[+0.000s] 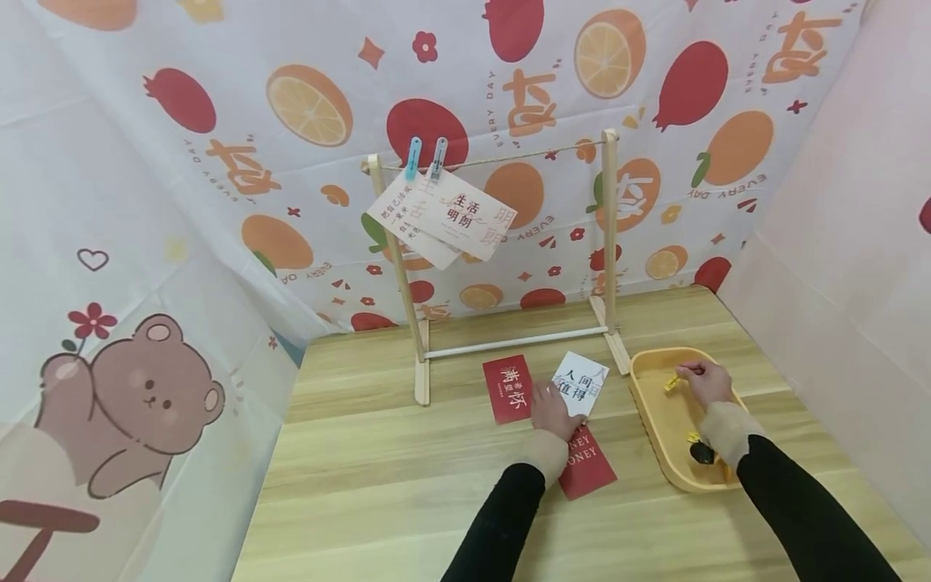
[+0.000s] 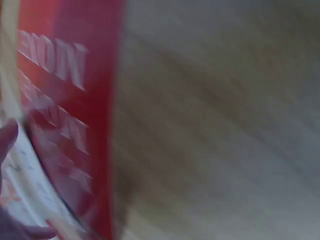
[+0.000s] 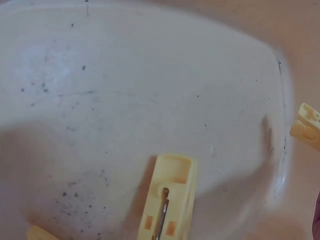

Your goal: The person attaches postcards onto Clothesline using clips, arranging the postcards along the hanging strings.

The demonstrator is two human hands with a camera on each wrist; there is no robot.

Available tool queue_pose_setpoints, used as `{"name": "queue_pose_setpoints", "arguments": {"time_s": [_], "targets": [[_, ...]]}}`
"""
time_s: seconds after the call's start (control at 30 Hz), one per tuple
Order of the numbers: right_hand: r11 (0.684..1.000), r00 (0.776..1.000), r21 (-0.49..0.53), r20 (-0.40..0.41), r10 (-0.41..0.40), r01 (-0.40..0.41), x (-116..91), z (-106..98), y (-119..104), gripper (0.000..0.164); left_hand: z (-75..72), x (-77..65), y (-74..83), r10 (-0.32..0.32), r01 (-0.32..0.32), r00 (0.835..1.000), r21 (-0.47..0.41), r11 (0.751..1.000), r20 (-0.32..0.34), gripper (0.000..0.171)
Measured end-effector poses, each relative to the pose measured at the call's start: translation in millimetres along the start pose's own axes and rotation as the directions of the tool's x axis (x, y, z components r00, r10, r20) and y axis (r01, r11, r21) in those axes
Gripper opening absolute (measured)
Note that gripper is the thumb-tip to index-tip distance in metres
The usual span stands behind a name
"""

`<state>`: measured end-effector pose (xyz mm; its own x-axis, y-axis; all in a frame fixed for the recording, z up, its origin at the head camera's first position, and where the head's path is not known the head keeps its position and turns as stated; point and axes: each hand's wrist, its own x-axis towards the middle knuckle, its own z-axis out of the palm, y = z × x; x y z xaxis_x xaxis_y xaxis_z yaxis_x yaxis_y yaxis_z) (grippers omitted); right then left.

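In the head view my left hand [image 1: 554,412] rests on a white card [image 1: 582,380] with black characters, thumb at its lower edge. Beside the fingers lies a red card [image 1: 507,390]; another red card [image 1: 587,465] extends from under the hand. Thumb and fingertip [image 2: 7,140] are spread in the left wrist view. My right hand [image 1: 707,384], over the yellow tray [image 1: 658,453], pinches a yellow clothespin [image 1: 672,384], seen at the right wrist view's edge. Another yellow clothespin [image 3: 170,195] lies in the tray, near a black object [image 1: 701,453].
Behind the cards stands a wooden rack [image 1: 403,291] with a string. A blue clothespin [image 1: 413,158] and a grey clothespin [image 1: 439,158] hold two overlapping cards [image 1: 465,212] on it. Patterned cloth [image 1: 451,48] hangs at the back and sides of the wooden table [image 1: 349,485].
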<state>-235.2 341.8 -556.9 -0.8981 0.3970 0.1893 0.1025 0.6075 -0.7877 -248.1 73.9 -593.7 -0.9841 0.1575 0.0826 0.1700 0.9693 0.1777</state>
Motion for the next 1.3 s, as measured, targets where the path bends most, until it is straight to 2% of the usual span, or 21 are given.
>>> {"name": "queue_pose_setpoints", "arguments": {"time_s": [0.1, 0.17, 0.33, 0.4, 0.47, 0.5, 0.53, 0.57, 0.6, 0.63, 0.67, 0.73, 0.8, 0.83, 0.93, 1.07, 1.13, 1.2, 1.27, 1.3], "targets": [[0.999, 0.999, 0.006, 0.025, -0.037, 0.037, 2.3, 2.6, -2.2, 0.020, 3.7, 2.8, -7.9, -0.014, 0.010, 0.998, 0.058, 0.998, 0.069, 0.090], [0.999, 0.999, 0.006, 0.033, -0.041, 0.041, 3.2, 3.5, -2.7, 0.020, 2.0, 5.0, -9.7, -0.012, 0.006, 0.996, 0.068, 0.998, 0.085, 0.087], [1.000, 0.999, -0.004, 0.023, -0.026, 0.026, 3.1, 1.8, -1.3, 0.019, -6.5, 13.2, -6.6, -0.019, 0.019, 1.000, 0.018, 1.000, 0.009, 0.070], [1.000, 0.999, 0.000, 0.030, -0.024, 0.024, 2.6, 1.0, 0.0, 0.020, -10.7, 16.5, -5.4, -0.048, 0.046, 0.998, -0.050, 0.998, -0.037, 0.060], [1.000, 0.999, -0.007, 0.035, -0.027, 0.027, 1.9, -0.4, 0.7, 0.021, -16.6, 18.4, -5.3, -0.075, 0.062, 0.995, -0.180, 0.982, -0.063, 0.045], [1.000, 0.999, -0.011, 0.028, -0.028, 0.028, 1.7, -1.6, 0.1, 0.021, -20.2, 19.0, -5.8, -0.078, 0.056, 0.994, -0.269, 0.962, -0.072, 0.038], [0.999, 1.000, -0.018, 0.006, -0.027, 0.028, 1.4, -3.1, -1.5, 0.021, -24.7, 18.6, -6.8, -0.077, 0.048, 0.995, -0.369, 0.928, -0.065, 0.032], [0.999, 0.999, -0.025, -0.023, -0.031, 0.031, 1.7, -4.7, -3.8, 0.021, -28.9, 18.1, -8.2, -0.074, 0.042, 0.996, -0.466, 0.884, -0.050, 0.027], [0.999, 0.998, -0.028, -0.050, -0.034, 0.032, 2.1, -6.9, -7.2, 0.021, -34.3, 16.6, -10.5, -0.072, 0.040, 0.997, -0.570, 0.821, -0.033, 0.023], [0.999, 0.996, -0.027, -0.083, -0.036, 0.034, 3.1, -9.6, -12.6, 0.022, -40.0, 15.3, -13.6, -0.062, 0.036, 0.998, -0.681, 0.732, -0.013, 0.020], [0.999, 0.992, -0.011, -0.122, -0.034, 0.033, 4.7, -12.5, -20.0, 0.023, -46.3, 13.8, -17.6, -0.052, 0.031, 0.999, -0.776, 0.630, -0.003, 0.019], [0.997, 0.980, 0.062, -0.194, -0.042, 0.055, 7.5, -18.2, -41.4, 0.024, -65.3, 8.4, -30.0, -0.037, 0.041, 0.999, -0.914, 0.404, 0.028, 0.021], [0.980, 0.963, 0.153, -0.259, -0.081, 0.124, 12.2, -26.1, -70.8, 0.023, -86.5, 6.0, -43.0, -0.050, 0.037, 0.998, -0.982, 0.185, 0.028, 0.024], [0.964, 0.951, 0.202, -0.289, -0.109, 0.172, 15.4, -30.7, -88.4, 0.022, -98.2, 6.9, -49.2, -0.059, 0.031, 0.998, -0.995, 0.095, 0.026, 0.026], [0.898, 0.925, 0.326, -0.333, -0.183, 0.295, 27.0, -46.3, -149.2, 0.014, -130.4, 19.8, -62.4, -0.125, -0.018, 0.992, -0.996, -0.090, -0.007, 0.029], [0.797, 0.917, 0.469, -0.299, -0.262, 0.381, 49.4, -60.0, -241.8, 0.010, -163.8, 51.8, -66.1, -0.248, -0.111, 0.968, -0.958, -0.266, -0.043, 0.026], [0.740, 0.910, 0.530, -0.272, -0.314, 0.414, 62.6, -60.4, -289.3, 0.012, -179.5, 67.5, -62.9, -0.298, -0.156, 0.953, -0.928, -0.337, -0.052, 0.024], [0.706, 0.901, 0.562, -0.236, -0.364, 0.432, 75.2, -56.6, -334.8, 0.017, -194.7, 78.9, -58.1, -0.338, -0.187, 0.940, -0.907, -0.376, -0.054, 0.020], [0.709, 0.914, 0.584, -0.167, -0.371, 0.394, 86.2, -50.3, -374.7, 0.019, -207.0, 87.2, -53.8, -0.372, -0.208, 0.927, -0.888, -0.409, -0.046, 0.016], [0.721, 0.918, 0.580, -0.139, -0.371, 0.379, 91.2, -46.3, -391.8, 0.019, -212.6, 89.7, -52.0, -0.392, -0.219, 0.919, -0.879, -0.424, -0.039, 0.014]]}}
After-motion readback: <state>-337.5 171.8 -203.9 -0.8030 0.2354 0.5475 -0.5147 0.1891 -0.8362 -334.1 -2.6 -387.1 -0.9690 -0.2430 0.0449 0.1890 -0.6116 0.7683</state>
